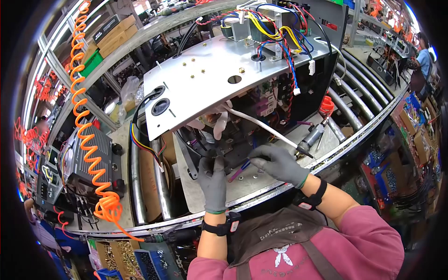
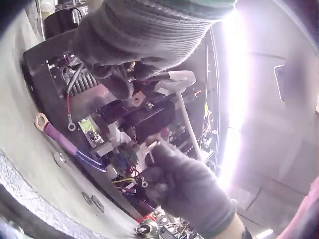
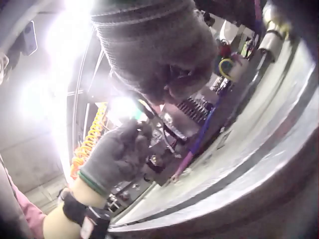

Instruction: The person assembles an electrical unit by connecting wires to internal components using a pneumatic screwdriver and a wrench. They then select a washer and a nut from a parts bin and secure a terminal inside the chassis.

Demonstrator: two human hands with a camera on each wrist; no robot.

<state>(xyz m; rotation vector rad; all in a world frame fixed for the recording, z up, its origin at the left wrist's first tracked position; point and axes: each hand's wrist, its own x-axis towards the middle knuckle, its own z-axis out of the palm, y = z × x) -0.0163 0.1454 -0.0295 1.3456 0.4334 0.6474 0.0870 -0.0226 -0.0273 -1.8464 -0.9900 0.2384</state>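
Note:
My gloved left hand (image 1: pixel 213 184) is at the near side of an open machine under a silver panel (image 1: pixel 205 79). Its fingers are curled, with the tips near dark parts; I cannot tell what they hold. To the right, my gloved right hand (image 1: pixel 280 164) has bent fingers and pinches a small pale piece (image 2: pixel 151 147) in the left wrist view. Just beside the right fingertips lies a blue and purple cable (image 1: pixel 240 171), whose ring terminal (image 2: pixel 41 121) shows in the left wrist view. A thick white cable (image 1: pixel 261 123) passes behind the right hand to a dark end.
Colored wires (image 1: pixel 280 35) and loose connectors hang from the panel's top. A power screwdriver (image 1: pixel 311 136) lies at the right, beside metal rollers (image 1: pixel 357 91). An orange coiled hose (image 1: pixel 88 140) hangs at the left. Bins of screws (image 1: pixel 122 256) stand below the bench edge.

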